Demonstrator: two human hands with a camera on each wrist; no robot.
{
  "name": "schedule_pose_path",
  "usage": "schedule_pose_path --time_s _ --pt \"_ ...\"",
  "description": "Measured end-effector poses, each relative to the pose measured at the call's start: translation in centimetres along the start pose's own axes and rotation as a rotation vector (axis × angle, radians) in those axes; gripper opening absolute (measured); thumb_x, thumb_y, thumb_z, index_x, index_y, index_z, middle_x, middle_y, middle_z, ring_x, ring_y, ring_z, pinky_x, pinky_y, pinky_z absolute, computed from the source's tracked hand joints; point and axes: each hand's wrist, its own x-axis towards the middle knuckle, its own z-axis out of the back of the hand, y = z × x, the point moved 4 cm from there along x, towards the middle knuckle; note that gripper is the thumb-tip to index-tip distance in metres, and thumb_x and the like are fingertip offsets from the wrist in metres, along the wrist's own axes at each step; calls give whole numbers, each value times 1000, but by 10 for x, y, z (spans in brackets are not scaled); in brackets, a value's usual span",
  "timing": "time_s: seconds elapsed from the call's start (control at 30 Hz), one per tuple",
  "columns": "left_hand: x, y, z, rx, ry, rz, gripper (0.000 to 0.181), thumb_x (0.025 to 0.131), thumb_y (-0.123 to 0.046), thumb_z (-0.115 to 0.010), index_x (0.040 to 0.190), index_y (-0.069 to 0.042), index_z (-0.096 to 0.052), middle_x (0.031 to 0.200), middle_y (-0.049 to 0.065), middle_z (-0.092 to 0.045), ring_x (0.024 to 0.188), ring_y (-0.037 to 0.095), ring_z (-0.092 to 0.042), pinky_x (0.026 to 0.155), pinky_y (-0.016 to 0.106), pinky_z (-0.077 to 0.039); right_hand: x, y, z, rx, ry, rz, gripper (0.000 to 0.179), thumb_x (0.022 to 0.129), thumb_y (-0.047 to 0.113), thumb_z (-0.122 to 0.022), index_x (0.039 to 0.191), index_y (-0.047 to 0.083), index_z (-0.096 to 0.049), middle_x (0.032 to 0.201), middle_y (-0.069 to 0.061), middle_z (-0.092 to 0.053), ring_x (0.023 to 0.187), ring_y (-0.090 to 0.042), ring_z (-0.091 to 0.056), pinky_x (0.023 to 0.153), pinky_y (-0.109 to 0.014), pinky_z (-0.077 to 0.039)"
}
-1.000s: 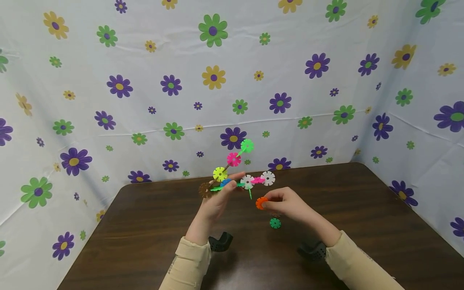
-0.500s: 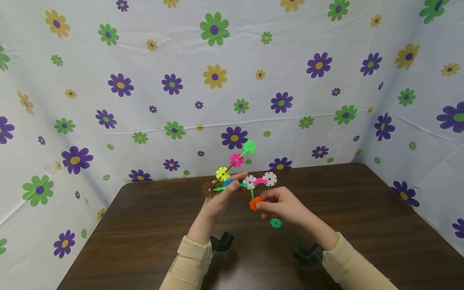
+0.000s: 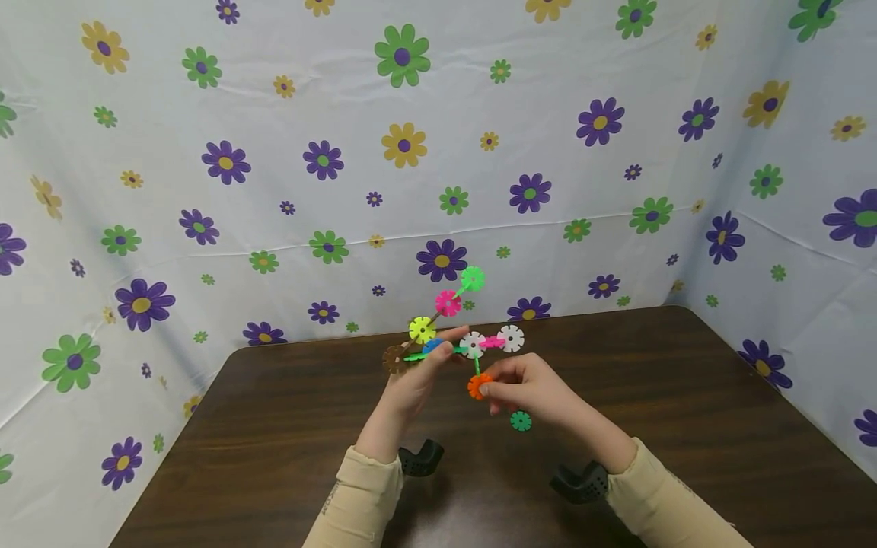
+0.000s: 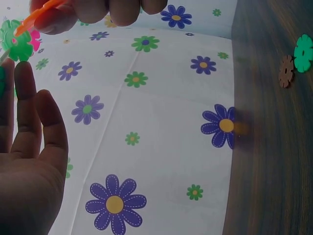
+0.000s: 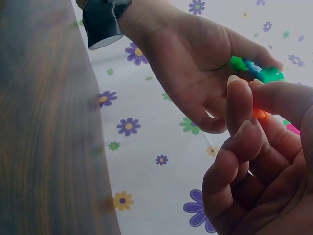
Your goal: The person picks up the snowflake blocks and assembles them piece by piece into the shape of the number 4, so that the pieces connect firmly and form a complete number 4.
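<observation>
My left hand [image 3: 409,387] holds a branching chain of notched plastic discs, its thumb against the blue disc [image 3: 432,347]. One branch rises through a yellow disc [image 3: 422,329] and a pink disc [image 3: 448,303] to a light green disc [image 3: 473,278]. Another runs right through a white disc [image 3: 473,345] to a second white disc [image 3: 510,339]. My right hand [image 3: 530,388] pinches an orange disc [image 3: 476,387] between thumb and index finger. The orange disc meets the lower end of an edge-on green disc [image 3: 477,365] under the first white one; how deeply they interlock is unclear.
Below my right hand a dark green disc [image 3: 521,421] lies on the brown wooden table [image 3: 288,426]. Beside it, in the left wrist view, lies a brown disc [image 4: 286,71]. Black wrist mounts [image 3: 421,458] sit under both forearms. A flowered cloth [image 3: 342,190] stands behind the table.
My right hand has moved left, bringing the orange disc up to the edge-on green disc, then slightly lower. My left hand has stayed nearly still with the chain.
</observation>
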Motion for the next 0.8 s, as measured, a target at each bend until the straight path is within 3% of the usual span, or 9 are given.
schedule_pose_path --time_s 0.13,0.37,0.6,0.8 --pt "0 0 0 2 -1 3 70 96 -46 -57 133 13 -48 128 3 -58 101 25 -56 95 41 -43 0 1 -1 12 -11 -4 22 93 20 -67 99 0 -71 73 -11 -67 62 -23 -63 55 -28 -52" --pt "0 -1 0 -2 -9 2 69 96 -44 -58 133 13 -48 136 24 -50 100 21 -56 94 40 -44 -3 3 0 -10 -56 -4 21 92 19 -67 96 -1 -71 71 -11 -67 58 -21 -58 52 -26 -49" --pt "0 1 -1 -4 0 3 70 95 -46 -58 133 12 -48 127 4 -60 100 21 -60 97 52 -41 -3 4 0 -3 -61 3 20 93 19 -67 96 -1 -71 71 -11 -67 57 -22 -56 52 -26 -49" --pt "0 2 1 -8 9 5 68 94 -45 -60 133 11 -51 122 8 -63 93 29 -65 96 50 -44 -4 3 -1 -12 -72 41 20 94 18 -65 98 0 -73 70 -8 -67 59 -19 -60 53 -27 -51"
